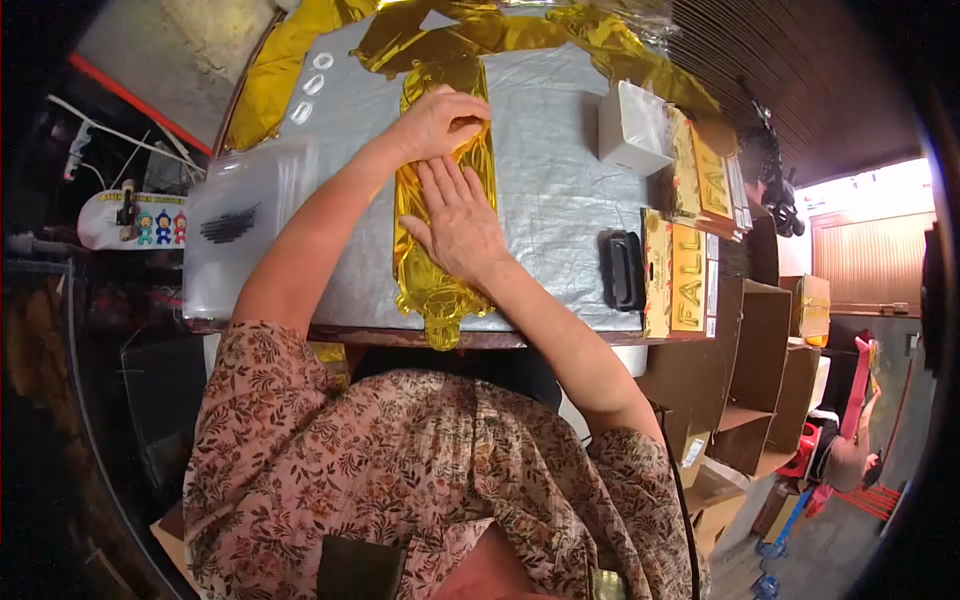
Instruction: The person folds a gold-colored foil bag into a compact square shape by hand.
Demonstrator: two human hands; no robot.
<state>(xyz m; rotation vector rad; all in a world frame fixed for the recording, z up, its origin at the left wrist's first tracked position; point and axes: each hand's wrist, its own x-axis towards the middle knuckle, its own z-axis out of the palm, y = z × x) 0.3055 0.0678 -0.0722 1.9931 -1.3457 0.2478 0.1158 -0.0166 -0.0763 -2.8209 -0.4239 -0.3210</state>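
A long, flat gold foil piece (440,275) lies lengthwise on the silver-grey table cover, with a small tab hanging over the near edge. My left hand (432,125) is on its upper part, fingers bent and thumb and fingertips closed together at the foil's right edge. Just below it, my right hand (458,222) lies flat, palm down on the foil, with the fingers stretched out and the thumb apart. The foil under both palms is hidden.
Clear plastic bags (245,260) lie at the left. More gold foil (270,90) lines the far edge near small white rings (312,85). To the right are a white box (635,128), a black tray (624,270) and FALL packages (690,280). Cardboard boxes (755,350) stand beyond.
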